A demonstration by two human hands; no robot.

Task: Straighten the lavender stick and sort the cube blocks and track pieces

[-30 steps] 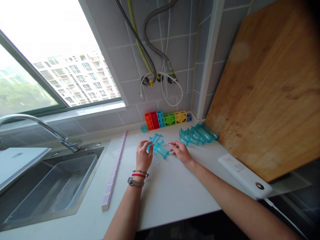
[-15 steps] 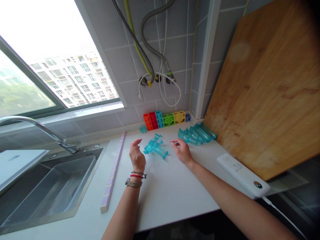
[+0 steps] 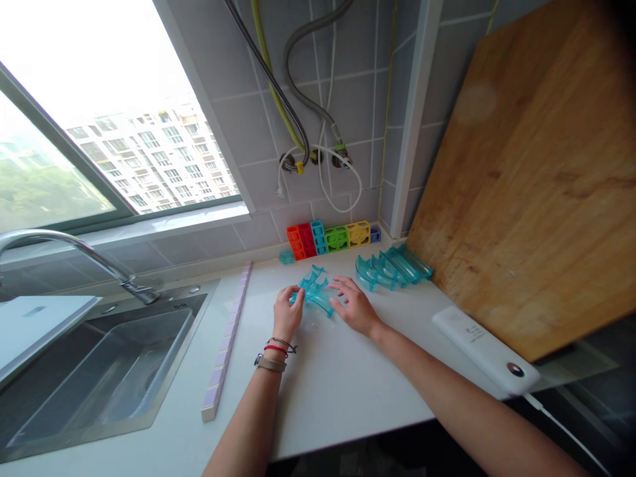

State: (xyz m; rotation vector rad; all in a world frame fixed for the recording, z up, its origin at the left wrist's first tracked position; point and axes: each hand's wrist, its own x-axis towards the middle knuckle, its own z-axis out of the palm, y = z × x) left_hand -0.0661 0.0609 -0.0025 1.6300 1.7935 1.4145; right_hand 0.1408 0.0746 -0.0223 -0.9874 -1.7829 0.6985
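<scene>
A small pile of clear teal curved plastic track pieces (image 3: 315, 291) lies on the white countertop (image 3: 342, 377). My left hand (image 3: 287, 311) touches the pile's left end with its fingertips pinched on a piece. My right hand (image 3: 352, 306) rests on the pile's right end, fingers spread over a piece. A second stack of teal curved pieces (image 3: 392, 266) lies to the right near the wall. A row of coloured blocks (image 3: 332, 236), orange, red, blue, green, yellow, stands against the tiles.
A steel sink (image 3: 99, 377) with a tap (image 3: 74, 248) is to the left, past a lilac strip (image 3: 229, 334). A large wooden board (image 3: 536, 179) leans at the right, with a white power bank (image 3: 484, 350) before it. Hoses (image 3: 298, 99) hang on the wall.
Half a second ago both hands were lifted off and apart from the teal pile. Now both have closed in on it again, left hand at its left end, right hand at its right end.
</scene>
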